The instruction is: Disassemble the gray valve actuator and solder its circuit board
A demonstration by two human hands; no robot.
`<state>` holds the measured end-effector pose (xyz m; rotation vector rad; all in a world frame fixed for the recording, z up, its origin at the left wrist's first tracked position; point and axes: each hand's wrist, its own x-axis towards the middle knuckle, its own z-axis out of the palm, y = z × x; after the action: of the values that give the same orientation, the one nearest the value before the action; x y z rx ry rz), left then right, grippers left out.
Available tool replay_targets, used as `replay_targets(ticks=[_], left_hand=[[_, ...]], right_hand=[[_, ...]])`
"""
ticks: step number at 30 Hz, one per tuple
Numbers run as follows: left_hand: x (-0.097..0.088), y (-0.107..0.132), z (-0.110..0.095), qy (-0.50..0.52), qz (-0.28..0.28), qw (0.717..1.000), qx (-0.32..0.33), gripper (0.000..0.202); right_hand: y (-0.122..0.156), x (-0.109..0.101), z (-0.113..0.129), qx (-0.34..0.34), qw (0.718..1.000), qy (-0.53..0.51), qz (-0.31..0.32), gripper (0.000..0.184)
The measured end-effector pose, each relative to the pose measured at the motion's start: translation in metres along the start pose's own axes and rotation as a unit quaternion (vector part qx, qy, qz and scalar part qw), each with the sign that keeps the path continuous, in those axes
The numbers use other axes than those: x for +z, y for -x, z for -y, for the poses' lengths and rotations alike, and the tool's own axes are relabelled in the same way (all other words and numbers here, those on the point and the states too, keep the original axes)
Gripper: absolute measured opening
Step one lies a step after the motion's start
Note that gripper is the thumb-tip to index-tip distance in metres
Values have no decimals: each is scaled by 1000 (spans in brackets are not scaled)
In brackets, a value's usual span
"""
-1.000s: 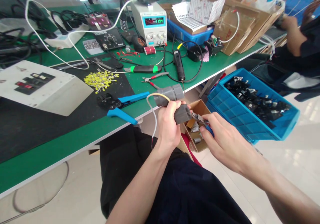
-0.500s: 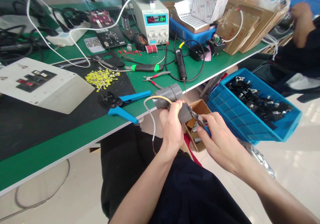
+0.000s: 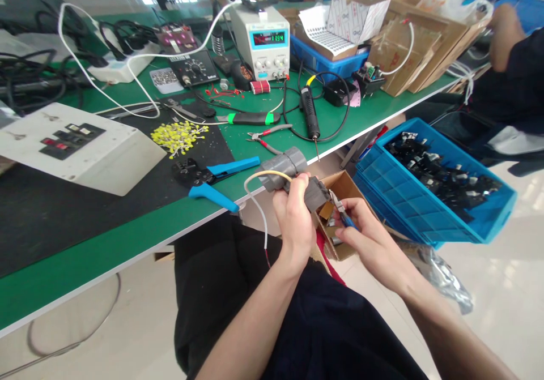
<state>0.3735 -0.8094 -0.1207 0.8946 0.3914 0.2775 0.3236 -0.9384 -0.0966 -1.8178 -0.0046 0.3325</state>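
My left hand (image 3: 296, 213) is wrapped round a grey plastic device (image 3: 315, 193) with a round, pipe-like body (image 3: 289, 163) at its far end. Out of the device a cream-to-white cable (image 3: 259, 199) curves leftward and hangs down, ending in a thin dark wire. In my right hand (image 3: 364, 230) is a pair of pliers (image 3: 340, 205) with blue handles. Its metal jaws are at the device's right end, by some small dark parts; whether they grip anything there I cannot tell. Both hands are in front of the bench edge, above my lap.
On the green bench (image 3: 170, 216) lie a blue-handled crimping tool (image 3: 212, 182), red-handled cutters (image 3: 266, 133), yellow-tipped pieces (image 3: 181, 137), an electric screwdriver (image 3: 309, 114) and a power supply (image 3: 263, 40). Below are a cardboard box (image 3: 345, 183) and a blue crate (image 3: 408, 190). Another person's arm (image 3: 508, 40) is at right.
The view has shifted slightly. My right hand has turned the pliers a little, so the jaws show more plainly at the device's end. My left hand keeps its hold on the device.
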Motion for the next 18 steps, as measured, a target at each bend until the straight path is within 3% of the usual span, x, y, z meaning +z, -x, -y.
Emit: replay_targets(ticks=[2, 4, 6, 7, 14, 18], left_hand=[[0, -1, -3, 17, -3, 1000, -6, 18], [-1, -2, -6, 32, -3, 999, -11, 17], [-1, -2, -9, 41, -2, 999, -12, 16], [-2, -3, -9, 43, -2, 999, -12, 15], [-4, -5, -6, 37, -5, 999, -13, 15], [-4, -3, -7, 28, 2, 1000, -13, 13]], right_hand=[[1, -5, 1, 49, 969, -228, 84, 18], [2, -11, 2, 79, 894, -413, 157, 17], [4, -14, 2, 87, 838, -500, 201, 17], [4, -15, 1, 83, 828, -516, 205, 16], [9, -7, 2, 33, 862, -487, 134, 24], [11, -2, 1, 28, 873, -470, 128, 28]])
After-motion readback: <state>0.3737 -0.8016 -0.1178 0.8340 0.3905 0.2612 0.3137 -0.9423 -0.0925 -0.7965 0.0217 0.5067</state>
